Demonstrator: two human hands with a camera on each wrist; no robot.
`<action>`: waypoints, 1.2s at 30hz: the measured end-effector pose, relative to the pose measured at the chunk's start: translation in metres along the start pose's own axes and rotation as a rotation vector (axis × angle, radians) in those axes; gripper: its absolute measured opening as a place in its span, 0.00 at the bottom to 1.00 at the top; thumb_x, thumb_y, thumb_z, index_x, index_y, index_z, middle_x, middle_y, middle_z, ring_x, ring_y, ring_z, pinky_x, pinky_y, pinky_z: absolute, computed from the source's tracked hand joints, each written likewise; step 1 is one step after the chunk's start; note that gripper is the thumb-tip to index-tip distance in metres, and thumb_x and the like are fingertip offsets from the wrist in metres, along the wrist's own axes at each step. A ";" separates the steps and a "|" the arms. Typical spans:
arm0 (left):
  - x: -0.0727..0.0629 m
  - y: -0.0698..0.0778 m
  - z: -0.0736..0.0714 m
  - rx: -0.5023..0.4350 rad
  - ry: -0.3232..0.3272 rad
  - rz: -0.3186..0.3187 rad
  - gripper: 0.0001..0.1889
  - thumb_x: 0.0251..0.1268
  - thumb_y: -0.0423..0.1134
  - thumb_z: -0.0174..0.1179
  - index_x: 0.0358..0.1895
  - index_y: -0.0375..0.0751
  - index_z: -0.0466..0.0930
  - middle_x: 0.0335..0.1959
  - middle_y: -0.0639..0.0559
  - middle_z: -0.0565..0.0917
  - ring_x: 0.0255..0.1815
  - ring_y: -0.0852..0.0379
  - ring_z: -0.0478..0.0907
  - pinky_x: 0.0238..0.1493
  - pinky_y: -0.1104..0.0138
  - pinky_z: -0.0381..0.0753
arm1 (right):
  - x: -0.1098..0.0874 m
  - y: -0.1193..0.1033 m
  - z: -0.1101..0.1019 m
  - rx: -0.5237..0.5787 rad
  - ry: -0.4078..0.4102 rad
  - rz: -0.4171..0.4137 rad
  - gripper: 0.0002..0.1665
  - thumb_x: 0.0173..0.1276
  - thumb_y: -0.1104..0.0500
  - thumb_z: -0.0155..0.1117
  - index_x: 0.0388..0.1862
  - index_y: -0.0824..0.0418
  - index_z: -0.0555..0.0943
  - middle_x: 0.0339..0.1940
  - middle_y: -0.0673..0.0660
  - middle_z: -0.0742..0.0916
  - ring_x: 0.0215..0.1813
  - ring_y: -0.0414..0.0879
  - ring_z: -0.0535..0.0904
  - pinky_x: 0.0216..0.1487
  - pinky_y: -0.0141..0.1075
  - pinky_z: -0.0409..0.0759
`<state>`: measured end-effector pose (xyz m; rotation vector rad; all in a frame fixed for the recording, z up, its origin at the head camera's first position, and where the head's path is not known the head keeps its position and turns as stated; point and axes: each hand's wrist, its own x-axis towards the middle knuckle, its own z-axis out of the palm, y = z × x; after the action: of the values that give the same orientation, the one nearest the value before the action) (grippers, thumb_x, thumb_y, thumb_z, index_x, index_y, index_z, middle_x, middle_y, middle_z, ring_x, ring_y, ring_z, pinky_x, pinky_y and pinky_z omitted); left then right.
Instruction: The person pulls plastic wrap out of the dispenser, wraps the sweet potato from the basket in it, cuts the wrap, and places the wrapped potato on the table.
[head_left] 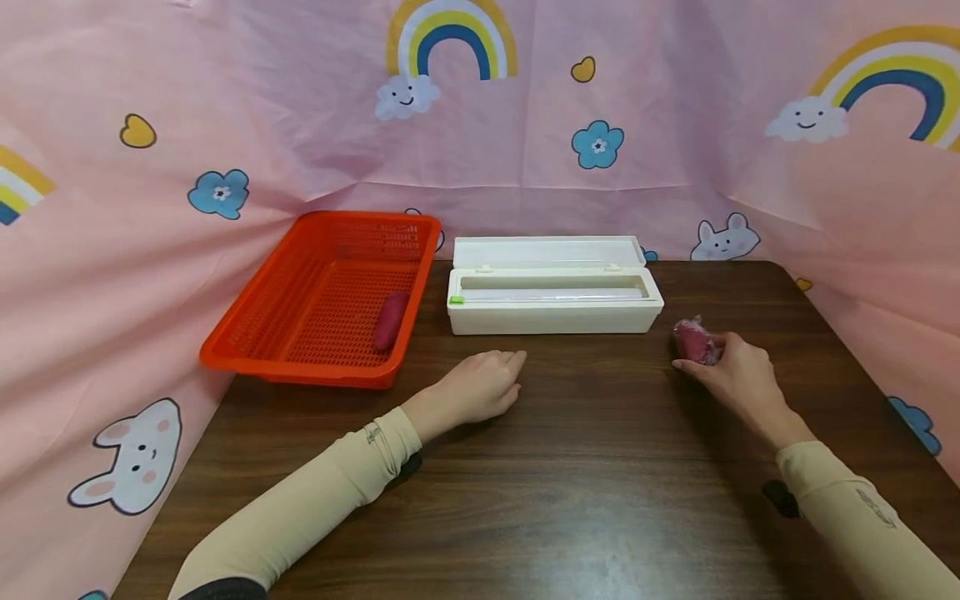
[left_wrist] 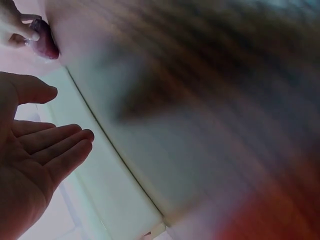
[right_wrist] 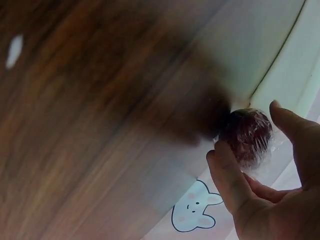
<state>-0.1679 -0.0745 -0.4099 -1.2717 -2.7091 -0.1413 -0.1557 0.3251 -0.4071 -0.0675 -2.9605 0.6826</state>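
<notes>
1. Dark wood-grain table in the foreground.
2. Left hand, fingers loosely extended, near the table's middle.
3. Right hand, thumb and fingers gripping a film-wrapped sweet potato at right.
4. Orange basket, left, with a second sweet potato beside its right wall.
5. White cling-film dispenser, lid raised.
6. Pink rainbow curtain.

Beige sleeves with dark lettering

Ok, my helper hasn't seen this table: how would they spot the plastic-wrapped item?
On the brown table, find the long white box with its lid open. Just right of it, at the right hand, is the wrapped reddish item. Crinkled clear film covers it, unlike the bare one in the orange basket.
</notes>
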 end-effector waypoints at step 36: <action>0.033 -0.023 -0.063 -0.052 0.091 -0.197 0.13 0.69 0.29 0.52 0.51 0.33 0.82 0.39 0.44 0.87 0.41 0.48 0.85 0.41 0.57 0.85 | 0.040 -0.110 -0.012 0.009 0.046 -0.453 0.18 0.76 0.65 0.53 0.57 0.72 0.81 0.54 0.72 0.86 0.53 0.65 0.83 0.55 0.59 0.79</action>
<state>-0.2006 -0.0729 -0.3431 -0.9816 -2.7630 -0.2851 -0.1961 0.2336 -0.3447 0.5599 -2.7738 0.6151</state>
